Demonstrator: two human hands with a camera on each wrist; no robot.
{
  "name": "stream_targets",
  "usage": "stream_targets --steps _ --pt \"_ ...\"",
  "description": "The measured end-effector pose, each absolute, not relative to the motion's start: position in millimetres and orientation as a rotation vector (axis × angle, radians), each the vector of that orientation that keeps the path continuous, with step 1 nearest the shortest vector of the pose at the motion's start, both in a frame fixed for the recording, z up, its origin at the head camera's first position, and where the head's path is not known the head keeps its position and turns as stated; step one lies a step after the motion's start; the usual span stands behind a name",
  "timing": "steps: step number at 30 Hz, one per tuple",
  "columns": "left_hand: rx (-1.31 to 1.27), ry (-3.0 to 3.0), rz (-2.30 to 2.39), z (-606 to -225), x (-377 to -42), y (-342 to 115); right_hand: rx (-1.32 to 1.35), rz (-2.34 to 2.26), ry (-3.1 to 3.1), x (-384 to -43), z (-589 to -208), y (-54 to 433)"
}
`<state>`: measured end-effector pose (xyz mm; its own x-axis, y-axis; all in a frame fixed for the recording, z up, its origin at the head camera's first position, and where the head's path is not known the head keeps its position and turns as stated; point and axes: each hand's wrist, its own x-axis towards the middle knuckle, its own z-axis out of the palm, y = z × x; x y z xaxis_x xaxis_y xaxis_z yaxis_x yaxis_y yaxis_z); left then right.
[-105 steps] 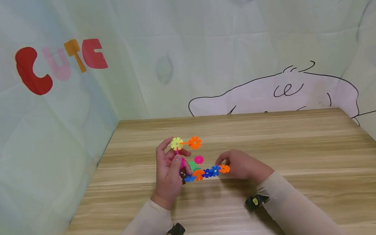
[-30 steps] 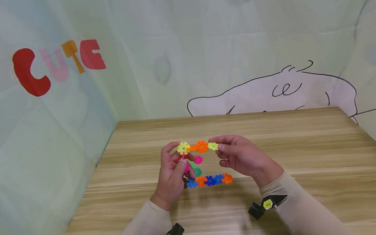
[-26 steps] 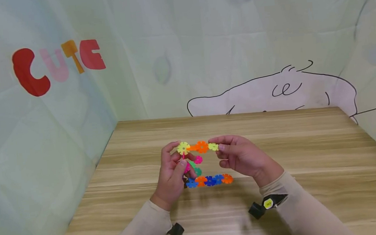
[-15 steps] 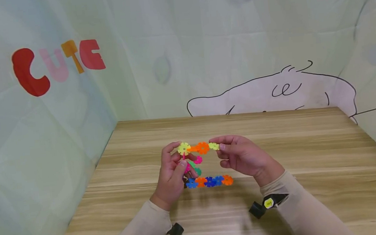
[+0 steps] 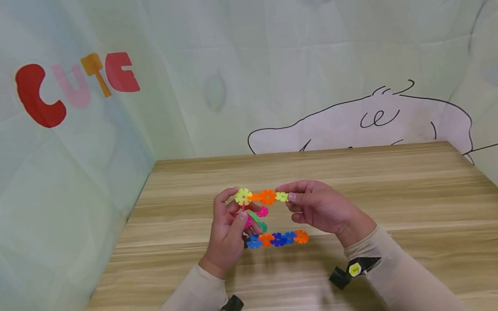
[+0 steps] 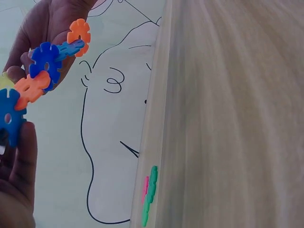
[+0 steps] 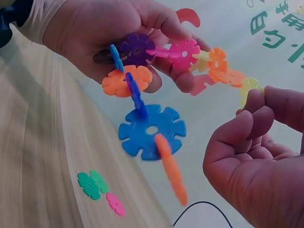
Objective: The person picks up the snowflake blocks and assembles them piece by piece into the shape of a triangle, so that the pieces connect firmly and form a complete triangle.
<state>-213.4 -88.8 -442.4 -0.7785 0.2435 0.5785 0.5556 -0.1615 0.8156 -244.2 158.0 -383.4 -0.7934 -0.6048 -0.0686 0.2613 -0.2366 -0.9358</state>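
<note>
My left hand [image 5: 222, 234] grips a chain of interlocking snowflake discs by its pink and purple discs [image 7: 130, 51]. One strand, with blue discs [image 5: 277, 240] and orange discs [image 5: 301, 237], extends to the right below my fingers. The other strand runs along the top from a yellow disc [image 5: 243, 196] to an orange disc [image 5: 268, 197]. At this upper end, my right hand [image 5: 325, 208] pinches a small yellow disc [image 5: 282, 197] between thumb and index finger. The yellow disc meets the orange one edge to edge; my fingertips partly cover it.
Behind the chain, two green discs [image 7: 89, 185] and a pink disc [image 7: 115, 204] lie on the wooden table [image 5: 389, 178]. A printed cloth wall [image 5: 209, 109] rises at the table's back and left edges.
Earlier, my right hand was by the lower strand's orange end; now it holds a yellow disc at the upper strand's end. Over the last second both hands have barely moved.
</note>
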Motion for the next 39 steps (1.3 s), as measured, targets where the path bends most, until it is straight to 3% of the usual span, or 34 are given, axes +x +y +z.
stream_targets --steps 22,39 --pt "-0.794 -2.002 -1.994 -440.1 -209.4 -87.5 -0.424 -2.073 1.562 -241.7 -385.4 153.8" --pt "-0.862 -2.038 -1.942 -437.4 -209.4 -85.9 -0.453 -2.052 1.573 -239.1 -383.4 151.8"
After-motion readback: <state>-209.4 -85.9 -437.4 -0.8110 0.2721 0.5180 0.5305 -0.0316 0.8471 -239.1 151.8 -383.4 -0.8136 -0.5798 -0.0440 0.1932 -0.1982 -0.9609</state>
